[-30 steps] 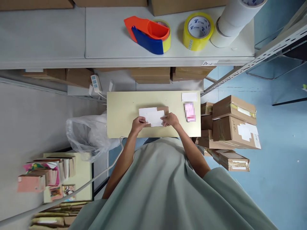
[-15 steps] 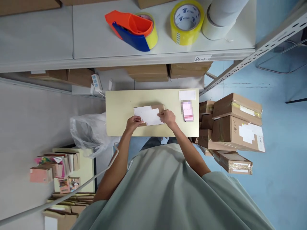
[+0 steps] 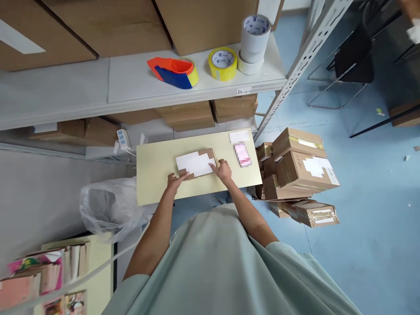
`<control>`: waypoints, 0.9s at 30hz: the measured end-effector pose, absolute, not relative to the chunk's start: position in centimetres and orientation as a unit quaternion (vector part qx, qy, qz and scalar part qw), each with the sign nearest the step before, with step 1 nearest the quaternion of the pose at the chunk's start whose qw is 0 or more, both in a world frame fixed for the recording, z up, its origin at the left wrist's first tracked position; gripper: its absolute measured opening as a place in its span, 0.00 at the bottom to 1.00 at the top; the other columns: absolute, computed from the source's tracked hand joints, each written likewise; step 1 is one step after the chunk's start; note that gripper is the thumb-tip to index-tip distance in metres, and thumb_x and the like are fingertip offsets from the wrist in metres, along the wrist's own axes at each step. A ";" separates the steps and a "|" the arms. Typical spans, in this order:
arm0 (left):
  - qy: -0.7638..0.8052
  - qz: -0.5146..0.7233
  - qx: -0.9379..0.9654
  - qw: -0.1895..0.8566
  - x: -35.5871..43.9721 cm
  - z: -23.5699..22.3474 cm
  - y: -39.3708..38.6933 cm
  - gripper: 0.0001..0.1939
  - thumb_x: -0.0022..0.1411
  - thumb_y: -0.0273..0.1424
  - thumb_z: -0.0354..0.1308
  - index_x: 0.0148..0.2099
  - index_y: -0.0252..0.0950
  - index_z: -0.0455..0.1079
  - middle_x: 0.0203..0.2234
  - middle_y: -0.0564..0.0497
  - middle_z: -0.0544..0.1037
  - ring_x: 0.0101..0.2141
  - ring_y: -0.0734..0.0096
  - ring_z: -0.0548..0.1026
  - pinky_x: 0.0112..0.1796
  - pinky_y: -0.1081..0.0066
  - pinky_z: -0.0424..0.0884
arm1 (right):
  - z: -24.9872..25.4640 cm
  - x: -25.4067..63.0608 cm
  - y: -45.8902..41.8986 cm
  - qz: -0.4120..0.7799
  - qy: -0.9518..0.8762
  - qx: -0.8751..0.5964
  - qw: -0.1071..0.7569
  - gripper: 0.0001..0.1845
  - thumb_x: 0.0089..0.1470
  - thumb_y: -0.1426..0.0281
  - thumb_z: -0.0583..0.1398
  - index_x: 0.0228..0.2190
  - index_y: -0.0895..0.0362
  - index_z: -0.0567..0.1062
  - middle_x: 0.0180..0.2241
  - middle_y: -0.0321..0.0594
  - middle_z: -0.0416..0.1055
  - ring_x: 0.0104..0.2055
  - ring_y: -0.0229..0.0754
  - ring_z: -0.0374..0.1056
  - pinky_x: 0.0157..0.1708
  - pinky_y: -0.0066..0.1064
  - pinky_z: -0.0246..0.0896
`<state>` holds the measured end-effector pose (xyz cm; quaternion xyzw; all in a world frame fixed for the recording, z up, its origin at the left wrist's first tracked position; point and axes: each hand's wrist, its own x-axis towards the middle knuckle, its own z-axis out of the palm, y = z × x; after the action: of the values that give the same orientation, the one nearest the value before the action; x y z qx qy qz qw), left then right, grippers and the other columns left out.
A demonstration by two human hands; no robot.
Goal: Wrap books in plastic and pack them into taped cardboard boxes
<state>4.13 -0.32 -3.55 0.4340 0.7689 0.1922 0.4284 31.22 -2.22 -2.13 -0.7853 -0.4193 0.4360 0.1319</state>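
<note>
Left hand (image 3: 176,180) at the near corner: thumb laid along the box's edge, fingers spread away from it, not clamped. Right hand (image 3: 223,169), thumb over the labels (image 3: 198,165), its fingers apart at the box's three o'clock end; how hard it presses, I can't tell.

And here's the cardboard box (image 3: 208,154), flat on the table (image 3: 157,175)! It lies toward two o'clock from the left hand, between nine and ten from the right. Both hands touch it, so neither is nearer. The long axis runs from half past eight to half past two, the right end tipped slightly farther away.

Close by the right hand, a blurred pink item (image 3: 242,155) sits at two o'clock, a white slip (image 3: 239,136) at one. From the box, the power strip (image 3: 123,139) shows at ten, the plastic bag (image 3: 108,208) at eight, stacked cartons (image 3: 288,168) at three. Crossing twelve, the shelf edge (image 3: 197,97) backs the table, tape dispenser (image 3: 173,72) and yellow tape roll (image 3: 222,64) upon that shelf.
</note>
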 end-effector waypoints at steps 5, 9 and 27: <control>0.788 0.225 0.372 0.436 7.0 -3.9 -6.4 0.23 0.58 0.49 0.72 0.45 0.40 0.71 0.44 0.34 0.85 0.51 0.43 0.84 0.50 0.51 0.80 | -2.0 31.4 -6.8 0.451 -0.425 -0.765 0.177 0.24 0.75 0.53 0.60 0.62 0.54 0.77 0.59 0.49 0.82 0.61 0.46 0.79 0.58 0.30 0.71; 0.771 0.262 0.356 0.458 9.0 -3.9 -11.8 0.19 0.63 0.50 0.67 0.44 0.40 0.74 0.45 0.36 0.86 0.51 0.43 0.84 0.51 0.51 0.80 | -1.3 31.8 -12.6 0.433 -0.414 -0.777 0.195 0.22 0.76 0.56 0.59 0.61 0.55 0.78 0.59 0.48 0.83 0.60 0.43 0.80 0.56 0.27 0.71; 0.636 0.259 0.528 0.500 14.1 0.2 -28.4 0.32 0.74 0.63 0.44 0.36 0.42 0.72 0.34 0.47 0.81 0.41 0.55 0.78 0.43 0.64 0.73 | 2.8 39.1 -37.6 0.381 -0.359 -0.831 0.188 0.33 0.75 0.46 0.48 0.45 0.55 0.84 0.43 0.44 0.86 0.51 0.54 0.81 0.51 0.34 0.74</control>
<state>14.15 -28.42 0.17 0.5279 0.6360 0.2588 0.4999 39.14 -37.56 2.82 -0.8312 -0.3585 0.3811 0.1882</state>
